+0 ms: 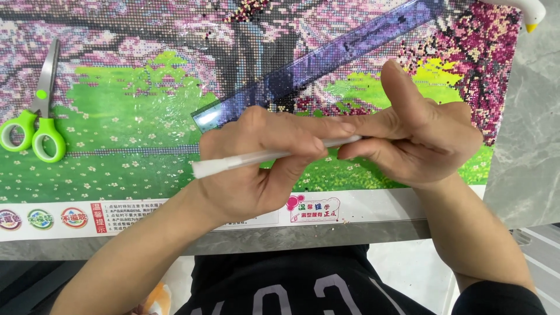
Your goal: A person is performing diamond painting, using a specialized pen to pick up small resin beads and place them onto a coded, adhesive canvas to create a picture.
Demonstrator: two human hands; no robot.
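While seen from the head camera, looking straight down over a grey stone-patterned table: left hand and right hand brought together above the lower edge of a diamond-painting canvas, both grasping a slim white pen. Left hand closed around the pen's middle, fingers laid over the shaft, thumb pressed from below, blunt white end projecting toward the left. Right hand pinching the pen's far end, its tip hidden between the fingertips, thumb raised upright. Pen held nearly level, slightly above the canvas, not touching it. Canvas spread flat across the table, printed with green meadow, white flowers and pink blossom trees, partly covered with beads at upper right and with glossy film over the green area. Translucent purple ruler lying diagonally on the canvas just behind the hands, from centre toward the upper right. Green-handled scissors resting on the canvas at far left, well apart from both hands, blades shut and pointing away. White object with yellow tip at the top right corner, kind not discernible. Dark garment with white lettering at bottom centre.
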